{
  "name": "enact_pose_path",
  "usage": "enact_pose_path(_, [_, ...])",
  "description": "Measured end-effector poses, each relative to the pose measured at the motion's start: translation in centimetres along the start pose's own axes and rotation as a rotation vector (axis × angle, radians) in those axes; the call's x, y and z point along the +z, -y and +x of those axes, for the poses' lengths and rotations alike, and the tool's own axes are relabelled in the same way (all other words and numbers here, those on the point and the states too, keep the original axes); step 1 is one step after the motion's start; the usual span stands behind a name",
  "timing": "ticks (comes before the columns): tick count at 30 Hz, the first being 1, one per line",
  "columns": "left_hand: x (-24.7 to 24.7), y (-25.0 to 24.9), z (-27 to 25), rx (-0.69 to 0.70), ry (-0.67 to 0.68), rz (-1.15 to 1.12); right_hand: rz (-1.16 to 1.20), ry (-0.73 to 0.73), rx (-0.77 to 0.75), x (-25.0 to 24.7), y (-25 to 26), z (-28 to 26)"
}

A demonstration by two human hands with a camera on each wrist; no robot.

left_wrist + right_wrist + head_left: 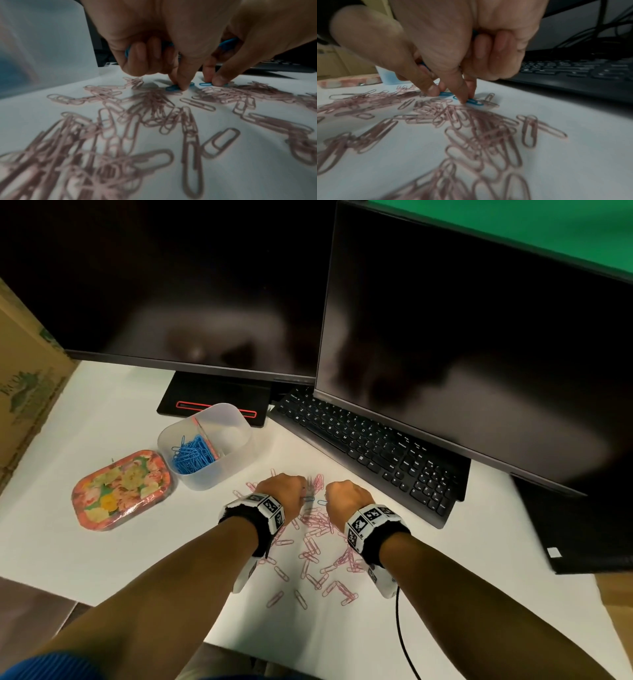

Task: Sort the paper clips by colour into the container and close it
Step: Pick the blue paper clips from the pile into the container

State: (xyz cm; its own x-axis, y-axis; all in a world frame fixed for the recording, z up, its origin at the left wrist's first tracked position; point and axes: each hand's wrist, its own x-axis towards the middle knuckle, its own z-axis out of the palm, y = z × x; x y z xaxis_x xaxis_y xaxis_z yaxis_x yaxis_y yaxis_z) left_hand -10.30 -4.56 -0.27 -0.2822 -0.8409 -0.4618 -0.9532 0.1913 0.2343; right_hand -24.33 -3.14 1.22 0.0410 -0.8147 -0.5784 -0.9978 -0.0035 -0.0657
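Observation:
Pink paper clips (313,537) lie scattered on the white sheet. Both hands hover side by side over their far edge. My left hand (284,489) holds blue clips (127,52) under its curled fingers, and thumb and forefinger pinch one blue clip (172,88) on the sheet. My right hand (344,494) also keeps blue clips (228,43) in its palm and pinches another blue clip (475,102) with its fingertips. The translucent container (236,419) stands open to the far left, with a divider and a heap of blue clips (191,455) in its left compartment. Its floral lid (121,489) lies beside it.
A black keyboard (370,446) lies close to the right of the hands, under two dark monitors (462,337). A monitor foot (212,398) stands behind the container. A cardboard box (24,378) stands at the far left. A black cable (402,631) trails from the right wrist.

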Motion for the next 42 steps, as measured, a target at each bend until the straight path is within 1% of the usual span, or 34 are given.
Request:
enact_pose_path(5, [0.1, -0.3, -0.3, -0.001, 0.06, -0.027, -0.019, 0.054, 0.019, -0.6, 0.5, 0.3])
enact_pose_path(7, [0.1, -0.2, -0.5, -0.009, 0.053, -0.101, -0.022, 0.071, 0.005, -0.7, 0.4, 0.4])
enact_pose_path(10, [-0.5, 0.0, -1.1, -0.063, -0.013, -0.286, -0.034, 0.08, -0.006, -0.4, 0.4, 0.6])
enact_pose_path(14, [-1.9, 0.9, -2.2, -0.132, -0.094, -0.476, -0.099, 0.089, -0.037, -0.5, 0.9, 0.6])
enact_pose_path(16, [-3.2, 2.0, -3.0, -0.176, -0.151, -0.584, -0.125, 0.117, -0.067, -0.7, 1.1, 0.6])
enact_pose_path(19, [-5.8, 5.1, -3.7, -0.3, -0.285, -0.701, -0.113, 0.111, -0.108, -1.2, 1.2, 0.3])
enact_pose_path(21, [-7.4, 7.8, -3.7, -0.412, -0.382, -0.808, -0.018, 0.072, -0.123, -2.2, 2.0, 0.1])
enact_pose_path(22, [-8.0, 9.1, -3.5, -0.47, -0.4, -0.908, 0.049, 0.057, -0.128, -2.9, 2.6, 0.1])
enact_pose_path(23, [-8.5, 10.2, -3.5, -0.525, -0.388, -1.026, 0.122, 0.039, -0.144, -3.7, 3.4, 0.2])
enact_pose_path(25, [-8.8, 12.3, -3.2, -0.618, -0.322, -1.241, 0.282, -0.003, -0.198, -5.4, 5.5, 0.4])
enact_pose_path(27, [-8.7, 13.8, -3.1, -0.67, -0.263, -1.381, 0.438, -0.011, -0.251, -6.8, 8.1, 0.7])
enact_pose_path(29, [-8.8, 14.7, -3.1, -0.691, -0.227, -1.464, 0.549, -0.009, -0.28, -7.9, 11.0, 1.1])
enact_pose_path(31, [-9.3, 14.8, -3.2, -0.686, -0.224, -1.488, 0.604, -0.007, -0.292, -8.6, 13.6, 1.5])
enact_pose_path(33, [-10.1, 14.8, -3.4, -0.667, -0.247, -1.475, 0.595, -0.012, -0.305, -9.0, 15.7, 2.1])
enact_pose_path(36, [-10.9, 15.8, -3.4, -0.65, -0.256, -1.42, 0.535, -0.039, -0.315, -9.5, 18.7, 3.0])
enact_pose_path(39, [-11.6, 16.5, -3.5, -0.653, -0.282, -1.329, 0.414, -0.08, -0.301, -9.6, 20.8, 3.5])
enact_pose_path(40, [-11.9, 16.6, -3.7, -0.654, -0.286, -1.307, 0.378, -0.084, -0.302, -9.6, 21.3, 3.7])
enact_pose_path(42, [-12.1, 16.7, -4.2, -0.643, -0.303, -1.288, 0.381, -0.06, -0.294, -9.6, 21.9, 3.9])
